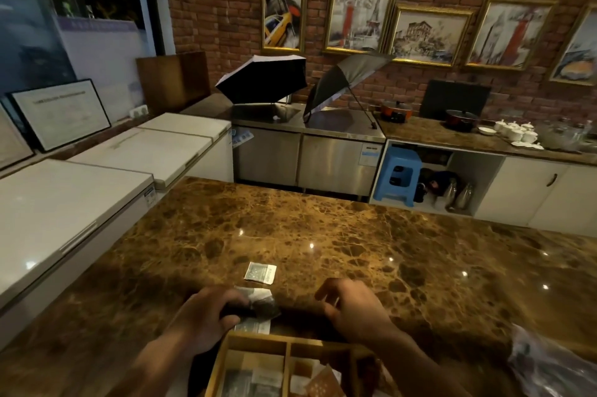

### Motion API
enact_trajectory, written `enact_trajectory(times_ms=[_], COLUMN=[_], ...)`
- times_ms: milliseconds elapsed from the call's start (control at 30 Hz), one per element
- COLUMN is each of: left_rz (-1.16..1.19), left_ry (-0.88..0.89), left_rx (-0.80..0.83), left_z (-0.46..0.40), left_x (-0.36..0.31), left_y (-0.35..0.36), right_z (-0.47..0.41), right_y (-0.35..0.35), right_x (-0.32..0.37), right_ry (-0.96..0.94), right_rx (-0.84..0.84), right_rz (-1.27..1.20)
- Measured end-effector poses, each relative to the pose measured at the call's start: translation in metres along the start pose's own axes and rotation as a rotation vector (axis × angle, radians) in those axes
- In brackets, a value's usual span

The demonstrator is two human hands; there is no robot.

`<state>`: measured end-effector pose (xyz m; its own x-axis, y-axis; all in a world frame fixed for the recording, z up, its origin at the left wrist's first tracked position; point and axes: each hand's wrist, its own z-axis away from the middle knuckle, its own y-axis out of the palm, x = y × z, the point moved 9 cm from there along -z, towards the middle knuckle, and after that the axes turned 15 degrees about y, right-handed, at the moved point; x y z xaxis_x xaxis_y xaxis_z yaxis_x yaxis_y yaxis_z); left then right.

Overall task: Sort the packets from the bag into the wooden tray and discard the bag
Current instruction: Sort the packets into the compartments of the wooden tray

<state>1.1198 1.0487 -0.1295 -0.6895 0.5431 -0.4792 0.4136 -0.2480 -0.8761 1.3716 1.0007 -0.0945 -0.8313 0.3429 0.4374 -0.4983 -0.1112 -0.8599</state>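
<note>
My left hand [210, 312] grips a small stack of grey and white packets [261, 301] just beyond the far rim of the wooden tray [255, 339]. Another packet [253, 327] lies flat under that hand by the rim. A single white and grey packet [261, 272] rests on the brown marble counter [355, 235] a little farther out. My right hand [353, 307] hovers to the right with curled, parted fingers and nothing in it. The tray's compartments hold packets, grey ones on the left and brown ones on the right. A clear plastic bag [549, 361] lies at the right edge.
White chest freezers [74, 202] run along the left side. Across the gap stands a steel cabinet [303, 157] with two open umbrellas [261, 79] on top. A blue stool [399, 176], pots and white cups sit by the far right counter under a brick wall.
</note>
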Motion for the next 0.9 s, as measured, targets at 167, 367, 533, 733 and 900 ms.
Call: enact_trajectory(times_ms=[167, 367, 533, 733, 900], left_rz=[-0.028, -0.142, -0.261, -0.290, -0.164], left_ry=[0.025, 0.098, 0.128, 0.085, 0.043], left_rx=[-0.062, 0.032, 0.037, 0.082, 0.067], left_z=[-0.021, -0.049, -0.060, -0.067, -0.071], left_x=[0.014, 0.019, 0.019, 0.036, 0.044], left_y=[-0.003, 0.002, 0.006, 0.007, 0.008], right_z=[-0.025, -0.040, -0.050, -0.058, -0.059], right_y=[0.028, 0.064, 0.087, 0.092, 0.086], right_x=[0.036, 0.072, 0.081, 0.081, 0.081], right_ry=[-0.007, -0.043, 0.013, 0.113, 0.149], right_rx=[0.031, 0.050, 0.042, 0.016, 0.037], right_rz=[0.035, 0.088, 0.191, 0.100, 0.113])
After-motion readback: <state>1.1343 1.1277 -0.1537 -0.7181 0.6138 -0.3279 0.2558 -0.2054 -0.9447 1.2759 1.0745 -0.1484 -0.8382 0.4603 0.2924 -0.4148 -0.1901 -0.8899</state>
